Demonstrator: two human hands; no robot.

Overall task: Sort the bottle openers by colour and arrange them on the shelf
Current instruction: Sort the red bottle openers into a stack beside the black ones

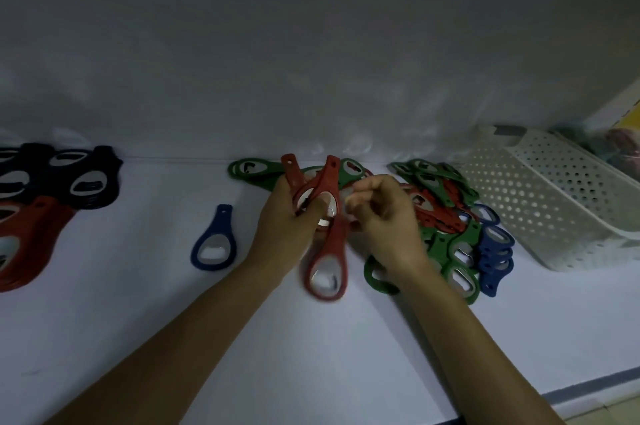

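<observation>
Over white shelf (138, 320), left hand (287, 216) fingers clamped on red openers (327, 182), metal-ringed, right hand (384, 216) curled, hold unclear.

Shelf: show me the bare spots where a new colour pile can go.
Bare shelf between the black pile and red pile on the left and the lone blue opener; also front right, between the mixed heap, the white basket and the shelf's front edge. Crowded from the green openers to the basket.

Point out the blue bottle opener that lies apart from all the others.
The blue opener just left of the left hand, touching nothing; the other blue ones are stacked in the mixed pile by the basket.
</observation>
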